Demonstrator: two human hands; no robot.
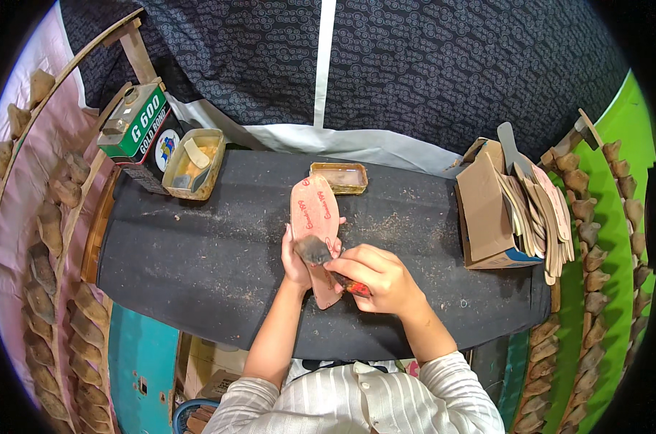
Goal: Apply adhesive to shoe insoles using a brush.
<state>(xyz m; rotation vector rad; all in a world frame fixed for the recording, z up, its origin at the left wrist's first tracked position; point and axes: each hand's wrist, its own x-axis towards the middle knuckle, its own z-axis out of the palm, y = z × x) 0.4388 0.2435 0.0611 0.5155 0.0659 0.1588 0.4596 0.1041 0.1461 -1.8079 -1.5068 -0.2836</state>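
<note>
My left hand [294, 262] grips a pinkish insole board [315, 202] from beneath and along its left edge, holding it up over the table's middle. The board's wide end points away from me and its narrow end toward me, with red print on its face. In my right hand [378, 278] is a brush [313, 250] with dark grey bristles and a red and black handle. The bristles lie against the board around its waist. My right fingers are closed round the handle and hide part of it.
A black-covered table [198, 253] carries scattered crumbs. Beyond the board is a small shallow tray [340, 178]. A metal can [136, 130] and a plastic tub [170, 177] with scrapers stand back left. A cardboard box [485, 210] of insole boards is at right. Racks of shoe lasts [49, 228] flank both sides.
</note>
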